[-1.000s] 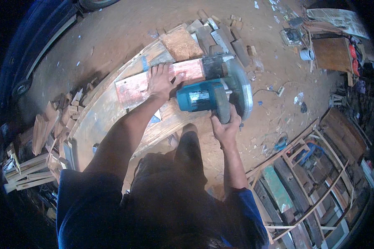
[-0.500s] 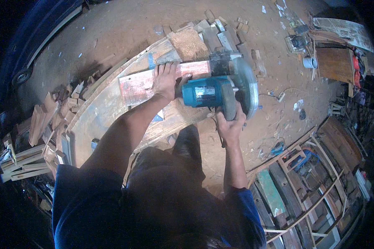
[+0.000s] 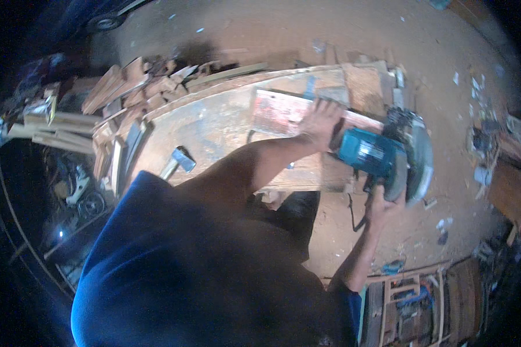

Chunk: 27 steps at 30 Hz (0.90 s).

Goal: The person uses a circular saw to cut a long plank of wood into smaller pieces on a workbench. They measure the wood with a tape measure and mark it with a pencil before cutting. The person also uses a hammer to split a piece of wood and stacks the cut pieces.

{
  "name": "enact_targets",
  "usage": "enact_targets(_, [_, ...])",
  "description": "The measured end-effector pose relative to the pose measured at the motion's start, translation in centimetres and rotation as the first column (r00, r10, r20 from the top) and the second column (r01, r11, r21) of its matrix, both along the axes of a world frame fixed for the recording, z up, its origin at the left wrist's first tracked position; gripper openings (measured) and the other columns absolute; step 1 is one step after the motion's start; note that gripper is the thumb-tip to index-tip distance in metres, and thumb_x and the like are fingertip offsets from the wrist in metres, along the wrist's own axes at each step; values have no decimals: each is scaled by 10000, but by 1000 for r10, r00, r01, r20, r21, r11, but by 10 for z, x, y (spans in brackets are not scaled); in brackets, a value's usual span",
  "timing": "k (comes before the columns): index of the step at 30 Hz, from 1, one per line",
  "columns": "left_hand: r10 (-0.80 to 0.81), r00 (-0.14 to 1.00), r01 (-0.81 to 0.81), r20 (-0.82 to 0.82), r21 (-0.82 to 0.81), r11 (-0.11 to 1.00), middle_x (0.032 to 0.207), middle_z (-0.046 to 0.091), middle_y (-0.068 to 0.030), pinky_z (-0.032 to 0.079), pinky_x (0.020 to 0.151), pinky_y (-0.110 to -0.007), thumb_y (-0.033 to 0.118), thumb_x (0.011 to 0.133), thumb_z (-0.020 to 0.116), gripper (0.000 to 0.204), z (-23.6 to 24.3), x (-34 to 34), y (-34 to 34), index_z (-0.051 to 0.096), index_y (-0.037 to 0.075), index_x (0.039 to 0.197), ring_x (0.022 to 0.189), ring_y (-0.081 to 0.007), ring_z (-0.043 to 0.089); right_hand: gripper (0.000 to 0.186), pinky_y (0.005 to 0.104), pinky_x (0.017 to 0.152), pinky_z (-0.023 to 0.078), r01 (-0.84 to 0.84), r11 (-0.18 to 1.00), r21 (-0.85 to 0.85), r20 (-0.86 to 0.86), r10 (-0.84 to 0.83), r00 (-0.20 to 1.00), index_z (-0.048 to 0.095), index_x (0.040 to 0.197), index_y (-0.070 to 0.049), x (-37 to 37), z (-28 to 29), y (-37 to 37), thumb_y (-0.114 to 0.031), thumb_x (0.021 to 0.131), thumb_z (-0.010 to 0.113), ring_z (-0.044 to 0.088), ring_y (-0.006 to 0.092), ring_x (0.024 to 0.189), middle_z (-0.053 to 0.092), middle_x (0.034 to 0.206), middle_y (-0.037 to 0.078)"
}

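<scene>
A reddish, whitish-worn wooden plank [image 3: 278, 111] lies across a wooden workbench [image 3: 214, 124]. My left hand [image 3: 321, 122] is laid over the plank, its fingers reaching the far edge and holding it. Just right of that hand, a teal circular saw [image 3: 367, 151] rests at the plank's right end. My right hand [image 3: 385, 207] is closed round the saw's rear handle; the handle hides part of the fingers. The saw's grey guard [image 3: 421, 165] is on its right side, and the blade's contact with the wood is hidden.
A hammer [image 3: 182, 159] lies on the bench left of my forearm. Wood offcuts [image 3: 121, 87] are heaped along the bench's far left. Sawdust-coloured wood [image 3: 363, 87] sits beyond the saw. A black cord [image 3: 355, 217] hangs below it. Wooden frames [image 3: 408, 295] stand at lower right.
My view has turned, so bench, plank and saw appear farther right and the hammer shows fully. Both hands keep their hold; the saw remains at the plank's right end.
</scene>
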<state>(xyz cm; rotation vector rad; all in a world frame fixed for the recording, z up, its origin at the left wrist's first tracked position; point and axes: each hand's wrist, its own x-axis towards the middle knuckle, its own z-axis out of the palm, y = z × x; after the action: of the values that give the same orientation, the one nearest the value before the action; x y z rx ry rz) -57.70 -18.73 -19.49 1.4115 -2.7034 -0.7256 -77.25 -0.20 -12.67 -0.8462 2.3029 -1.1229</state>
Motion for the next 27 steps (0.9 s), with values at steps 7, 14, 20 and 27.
enact_targets(7, [63, 989, -70, -132, -49, 996, 1379, 511, -189, 221, 1211, -543, 404, 702, 765, 903, -3, -2, 3, 441, 21, 1453, 1328, -379, 436, 456, 356, 950, 504, -162, 974, -160, 126, 183, 975, 596, 1325, 92, 1, 30, -44, -28, 887, 638, 651, 237, 1070, 675, 1237, 158])
enact_targets(14, [159, 977, -169, -144, -64, 984, 1306, 536, -215, 234, 1195, -534, 407, 870, 567, 668, -8, -7, 10, 532, -33, 1372, 1259, -369, 462, 540, 403, 944, 512, -175, 972, -159, 90, 191, 977, 562, 1318, 134, -3, 35, -73, -131, 872, 709, 649, 272, 1082, 672, 1225, 207])
enact_targets(20, [225, 910, -271, -348, -86, 959, 1218, 586, -245, 371, 1070, -551, 389, 903, 619, 547, -23, -8, 14, 587, 1, 1287, 1171, -440, 523, 461, 338, 879, 515, -76, 988, -137, 246, 108, 963, 643, 1257, 64, -10, 42, -50, -117, 843, 733, 643, 187, 963, 696, 1111, 110])
enact_targets(27, [-244, 952, 266, 186, -106, 958, 1521, 344, -256, 207, 1185, -647, 604, 655, 825, 1257, 22, -10, -2, 199, 100, 1622, 1421, -457, 319, 316, 333, 664, 536, -209, 977, -33, 80, 211, 974, 677, 1086, 22, -50, 114, 52, -117, 804, 709, 624, 153, 653, 674, 779, 44])
